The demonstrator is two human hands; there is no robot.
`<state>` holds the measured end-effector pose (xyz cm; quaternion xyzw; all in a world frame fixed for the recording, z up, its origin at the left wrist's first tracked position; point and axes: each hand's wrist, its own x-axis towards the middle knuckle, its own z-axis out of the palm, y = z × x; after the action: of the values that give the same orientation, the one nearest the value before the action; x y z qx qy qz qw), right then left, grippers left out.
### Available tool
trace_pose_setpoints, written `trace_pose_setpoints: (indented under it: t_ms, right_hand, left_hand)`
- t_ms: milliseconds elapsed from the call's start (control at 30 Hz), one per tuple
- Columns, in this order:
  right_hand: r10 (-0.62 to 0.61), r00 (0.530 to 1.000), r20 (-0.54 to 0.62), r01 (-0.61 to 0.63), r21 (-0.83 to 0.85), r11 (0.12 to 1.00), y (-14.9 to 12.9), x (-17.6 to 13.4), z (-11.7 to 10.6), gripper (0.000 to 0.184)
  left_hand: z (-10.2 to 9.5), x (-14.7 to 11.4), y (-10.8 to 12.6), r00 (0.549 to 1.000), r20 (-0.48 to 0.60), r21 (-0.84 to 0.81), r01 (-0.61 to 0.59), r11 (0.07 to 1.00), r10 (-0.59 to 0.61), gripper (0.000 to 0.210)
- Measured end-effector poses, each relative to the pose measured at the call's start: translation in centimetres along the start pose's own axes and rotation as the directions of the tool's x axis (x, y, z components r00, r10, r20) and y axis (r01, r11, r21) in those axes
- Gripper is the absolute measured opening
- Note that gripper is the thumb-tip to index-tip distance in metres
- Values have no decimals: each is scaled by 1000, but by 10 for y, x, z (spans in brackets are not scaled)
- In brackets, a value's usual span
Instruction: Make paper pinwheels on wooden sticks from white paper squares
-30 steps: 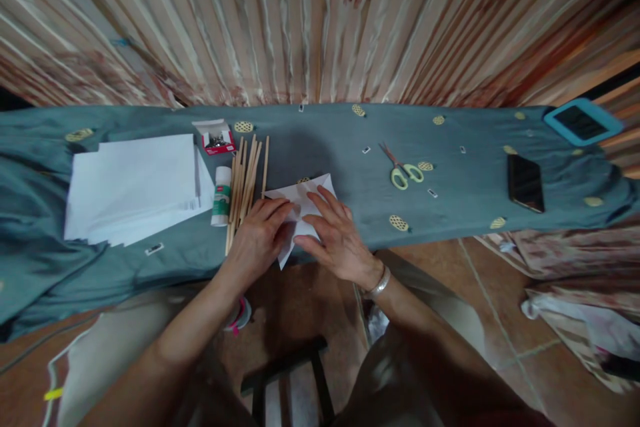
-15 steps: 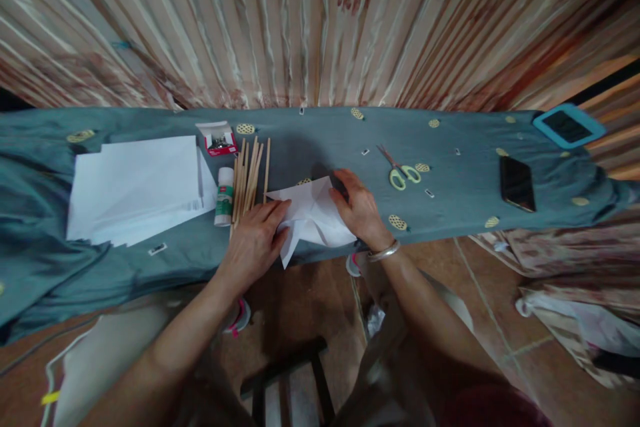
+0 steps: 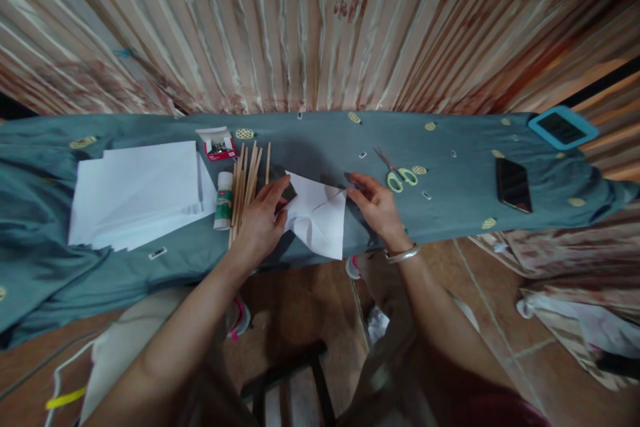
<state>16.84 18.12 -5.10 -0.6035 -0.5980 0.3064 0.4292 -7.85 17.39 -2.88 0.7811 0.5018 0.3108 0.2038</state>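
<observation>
The left hand [image 3: 263, 220] grasps the left side of a creased white paper [image 3: 323, 220] by the tabletop's [image 3: 450, 207] near edge; whether the right hand [image 3: 377, 207], at its far right corner, grips, I cannot tell. Wooden sticks [image 3: 245, 180] lie leftward.

1 second ago the right hand [image 3: 379, 208] lay spread over the white paper [image 3: 320, 220]; now it has drawn off to the right, its fingertips at the sheet's far right corner, its wrist nearly hiding a pineapple print. The left hand [image 3: 263, 217], which lay over the paper's left part, now has its fingertips up by the far left corner. The paper has turned: the pointed tip that stuck out on the near side has gone from there, and 1 corner now points near and right
</observation>
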Motion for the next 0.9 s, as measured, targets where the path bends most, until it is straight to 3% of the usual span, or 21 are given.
trace_pose_setpoints:
  t_ms: [133,267,467,667,900]
  right_hand:
    - [-17,998,-61,6,-165,986,-4,-9,-8,40]
    - [-168,983,-80,130,-347,929,-18,-20,-13,34]
    - [-309,939,153,343,-345,874,-31,-49,-12,35]
    - [-327,863,385,453,-306,837,-31,-71,-12,52]
    - [-295,841,453,447,-276,851,-32,-71,-19,39]
  left_hand:
    - [7,18,0,999,-1,-45,36,998,-36,59]
    - [10,22,-4,1000,18,-32,-2,999,3,58]
    - [3,10,-1,980,72,71,-190,979,185,37]
    - [4,0,11,965,136,139,-245,960,226,30]
    - [8,-7,18,958,153,124,-261,957,241,24]
